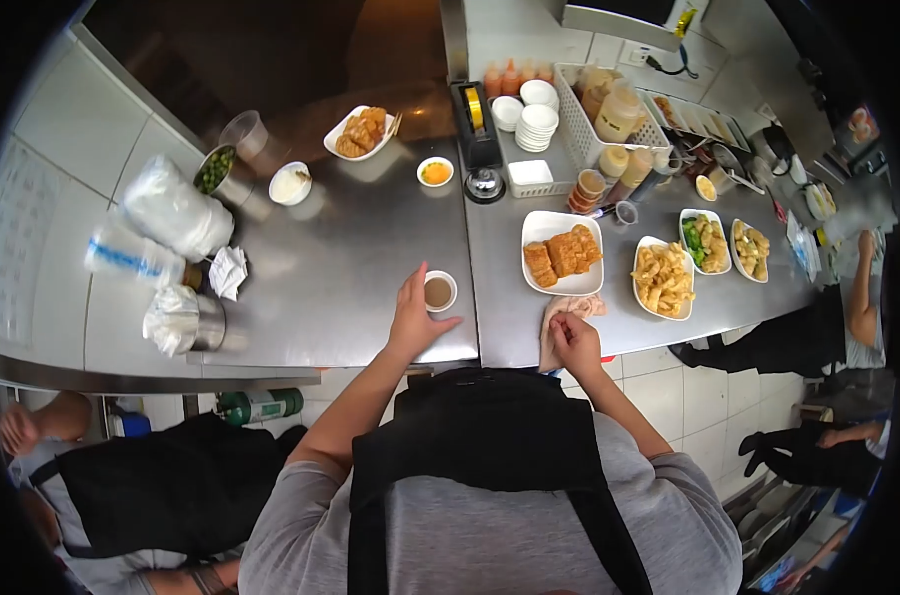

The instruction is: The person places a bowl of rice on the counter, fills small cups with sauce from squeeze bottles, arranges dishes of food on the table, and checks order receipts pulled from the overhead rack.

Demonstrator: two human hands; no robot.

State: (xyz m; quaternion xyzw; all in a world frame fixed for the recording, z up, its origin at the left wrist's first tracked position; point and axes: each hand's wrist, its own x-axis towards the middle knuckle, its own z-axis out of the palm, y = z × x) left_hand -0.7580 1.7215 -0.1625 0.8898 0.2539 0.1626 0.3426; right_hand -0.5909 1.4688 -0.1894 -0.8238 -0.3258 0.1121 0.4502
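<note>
My left hand is open on the near edge of the steel counter, thumb and fingers spread beside a small white cup of brown sauce. Whether the fingers touch the cup, I cannot tell. My right hand is closed on a pinkish cloth at the counter's front edge. Just beyond the cloth sits a square white bowl holding golden fried pieces. To its right stands a white bowl of pale fried food.
Farther back are a bowl of fried pieces, an egg-yellow cup, a tape dispenser, a call bell and a bottle basket. Plastic-wrapped cups stand left. Co-workers in black aprons are on both sides.
</note>
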